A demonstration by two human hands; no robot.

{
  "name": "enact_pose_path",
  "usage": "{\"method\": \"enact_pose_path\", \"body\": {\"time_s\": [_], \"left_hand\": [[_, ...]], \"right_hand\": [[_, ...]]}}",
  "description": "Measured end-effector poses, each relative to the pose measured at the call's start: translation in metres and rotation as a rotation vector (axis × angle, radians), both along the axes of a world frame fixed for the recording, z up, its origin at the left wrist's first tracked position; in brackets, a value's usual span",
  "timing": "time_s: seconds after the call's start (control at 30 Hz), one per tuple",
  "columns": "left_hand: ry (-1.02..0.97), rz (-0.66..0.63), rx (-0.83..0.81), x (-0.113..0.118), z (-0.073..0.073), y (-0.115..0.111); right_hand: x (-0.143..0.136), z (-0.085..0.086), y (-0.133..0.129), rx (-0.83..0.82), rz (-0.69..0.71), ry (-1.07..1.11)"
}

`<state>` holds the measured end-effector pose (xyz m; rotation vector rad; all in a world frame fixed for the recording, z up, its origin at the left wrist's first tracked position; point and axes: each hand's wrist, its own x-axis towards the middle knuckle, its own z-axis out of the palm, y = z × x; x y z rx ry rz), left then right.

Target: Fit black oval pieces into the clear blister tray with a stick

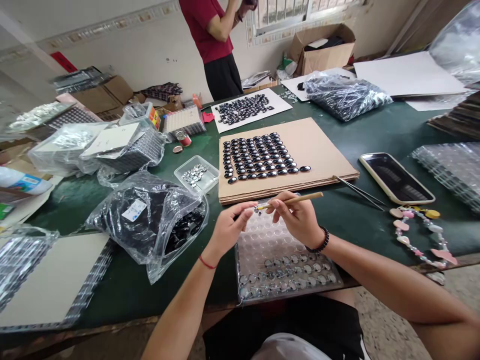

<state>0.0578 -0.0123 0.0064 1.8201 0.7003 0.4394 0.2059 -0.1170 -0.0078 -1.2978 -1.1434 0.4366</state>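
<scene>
My left hand pinches a small shiny piece between thumb and fingertips. In my right hand is a thin wooden stick, its tip touching that piece. Below both hands lies a clear plastic tray with round pockets; its nearest rows hold round silvery pieces. Beyond the hands, a stack of brown cardboard carries rows of glossy black oval pieces. A shallow clear box with small silvery parts stands left of the cardboard.
Tweezers lean on the cardboard's right edge, near a phone and a beaded string. An open bag of black pieces lies left of my hands. Behind the table stands a person in a red shirt.
</scene>
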Motion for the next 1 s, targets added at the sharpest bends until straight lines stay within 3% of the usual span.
{"method": "enact_pose_path", "body": {"time_s": [0.07,0.17,0.4,0.57,0.73,0.87,1.0], "left_hand": [[-0.007,-0.099,-0.053,0.002,-0.004,-0.007],[0.022,-0.147,-0.026,0.005,-0.007,-0.015],[0.130,-0.209,0.315,0.005,-0.007,-0.017],[0.033,-0.049,0.093,0.002,-0.005,-0.015],[-0.109,-0.058,-0.138,0.000,-0.003,-0.018],[-0.144,-0.016,-0.161,0.000,-0.003,-0.022],[-0.153,0.017,-0.100,-0.003,-0.001,-0.014]], "right_hand": [[-0.001,0.000,0.001,0.003,0.036,0.115],[-0.004,-0.001,0.000,0.040,0.089,0.207],[-0.003,0.004,0.000,0.128,0.055,0.296],[-0.007,0.003,-0.004,0.095,0.069,0.243],[-0.010,-0.003,-0.013,0.089,0.013,0.089],[-0.010,-0.006,-0.013,0.085,0.022,0.053],[-0.010,-0.001,-0.013,0.122,-0.061,0.077]]}}
